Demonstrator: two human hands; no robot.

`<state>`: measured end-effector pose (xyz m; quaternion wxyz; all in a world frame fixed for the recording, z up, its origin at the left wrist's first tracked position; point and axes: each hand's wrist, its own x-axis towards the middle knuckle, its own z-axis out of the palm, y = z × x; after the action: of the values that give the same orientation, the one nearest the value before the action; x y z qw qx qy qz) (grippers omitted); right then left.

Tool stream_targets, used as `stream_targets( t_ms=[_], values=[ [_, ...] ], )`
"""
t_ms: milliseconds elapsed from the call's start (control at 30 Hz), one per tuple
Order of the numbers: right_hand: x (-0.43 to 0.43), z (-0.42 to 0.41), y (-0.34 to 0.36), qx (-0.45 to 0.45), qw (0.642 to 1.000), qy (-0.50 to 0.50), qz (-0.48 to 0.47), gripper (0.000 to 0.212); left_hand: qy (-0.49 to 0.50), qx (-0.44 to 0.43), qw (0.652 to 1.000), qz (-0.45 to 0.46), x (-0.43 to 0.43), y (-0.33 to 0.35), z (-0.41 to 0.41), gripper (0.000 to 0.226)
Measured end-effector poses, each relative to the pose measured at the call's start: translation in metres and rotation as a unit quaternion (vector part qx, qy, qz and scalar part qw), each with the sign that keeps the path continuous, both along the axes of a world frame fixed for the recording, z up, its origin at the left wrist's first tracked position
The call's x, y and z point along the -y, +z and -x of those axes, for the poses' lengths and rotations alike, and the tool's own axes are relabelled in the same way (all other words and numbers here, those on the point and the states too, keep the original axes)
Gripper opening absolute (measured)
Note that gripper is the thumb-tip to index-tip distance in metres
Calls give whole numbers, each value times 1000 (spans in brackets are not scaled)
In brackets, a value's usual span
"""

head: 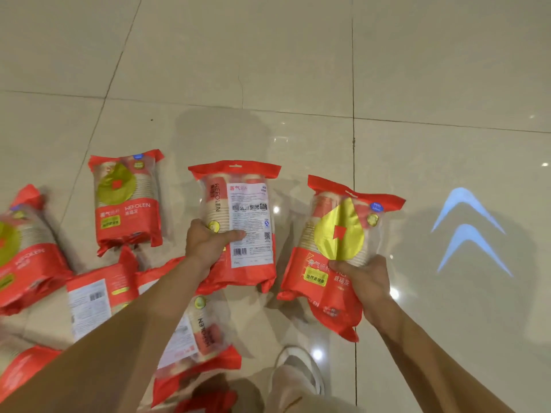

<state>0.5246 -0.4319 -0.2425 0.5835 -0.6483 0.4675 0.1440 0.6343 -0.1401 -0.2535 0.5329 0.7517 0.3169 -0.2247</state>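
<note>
A: Which way do they point?
B: Lengthwise away, hanger tops far. The left hand (208,242) grips the label-side pack (249,210) and the right hand (365,278) the gold-front pack (337,248) — over the floor (298,70); spare packs (128,201) lie left.

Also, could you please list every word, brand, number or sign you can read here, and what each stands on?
"WEFOLEN": vertical, on the back of the left-hand pack.
"WEFOLEN": front of the floor pack at upper left.
"当然更健康": yellow label on the right-hand pack.
Fine print, barcode digits and blue stickers: too small to read.
Two blue chevrons on the floor: no words.
</note>
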Motion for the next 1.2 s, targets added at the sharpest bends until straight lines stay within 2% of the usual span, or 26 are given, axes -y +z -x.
stream_targets(
  t_ms=[33, 200, 300, 400, 533, 600, 667, 767, 900, 1100, 1200],
  values=[
    [-2, 0, 26, 12, 1000, 0, 11, 88, -4, 21, 1000, -8, 0, 28, 5, 80],
    [-4, -5, 210, 111, 992, 11, 54, 76, -37, 123, 992, -17, -4, 213, 21, 72],
    [-2, -2, 353, 179, 982, 12, 66, 73, -28, 184, 982, 13, -2, 362, 32, 70],
    [-4, 11, 514, 242, 967, 22, 78, 83, -27, 245, 969, 34, 3, 526, 49, 69],
    [-9, 48, 721, 322, 939, 25, 121, 95, -52, 325, 943, 53, 1, 732, 83, 84],
    [-12, 71, 809, 358, 923, 30, 137, 91, -59, 361, 928, 66, -3, 815, 103, 91],
    [-14, 91, 878, 390, 908, 38, 150, 83, -67, 396, 912, 82, -9, 882, 121, 88],
    [-19, 117, 955, 426, 888, 56, 162, 74, -69, 435, 892, 97, -18, 958, 148, 88],
    [-24, 132, 1015, 471, 863, 78, 164, 67, -50, 469, 876, 98, -26, 1023, 178, 96],
    [-29, 119, 1062, 528, 830, 125, 131, 78, 0, 513, 857, 55, -31, 1077, 211, 81],
    [-37, 107, 1074, 555, 811, 155, 102, 76, 45, 527, 848, 34, -37, 1093, 228, 72]
  ],
)
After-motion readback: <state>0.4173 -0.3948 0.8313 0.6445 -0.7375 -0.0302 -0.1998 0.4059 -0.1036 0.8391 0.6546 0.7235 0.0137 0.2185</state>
